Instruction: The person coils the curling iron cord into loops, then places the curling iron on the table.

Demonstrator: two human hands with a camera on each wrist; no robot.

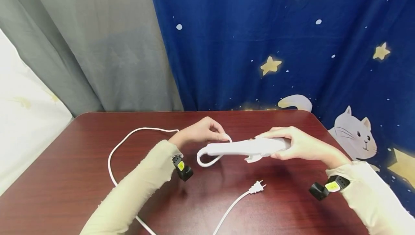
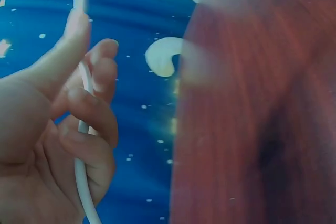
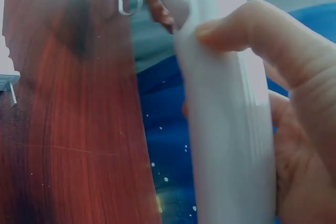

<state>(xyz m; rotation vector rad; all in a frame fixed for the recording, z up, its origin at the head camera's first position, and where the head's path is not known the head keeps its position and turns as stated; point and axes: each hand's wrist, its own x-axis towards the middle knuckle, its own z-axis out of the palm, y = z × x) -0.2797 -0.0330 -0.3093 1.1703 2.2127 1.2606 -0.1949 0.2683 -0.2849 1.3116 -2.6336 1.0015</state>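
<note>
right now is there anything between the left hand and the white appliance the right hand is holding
Nothing visible blocks it: only the white cord, held by the left hand, loops between that hand and the white appliance in the right hand. The plug lies on the table, off to the near side.

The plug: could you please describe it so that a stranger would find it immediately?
In the head view, find the dark red table. On it, below the white device, a white cord runs in from the picture's bottom edge. The small white plug ends it; unlike its neighbours, it has two metal prongs.
</note>
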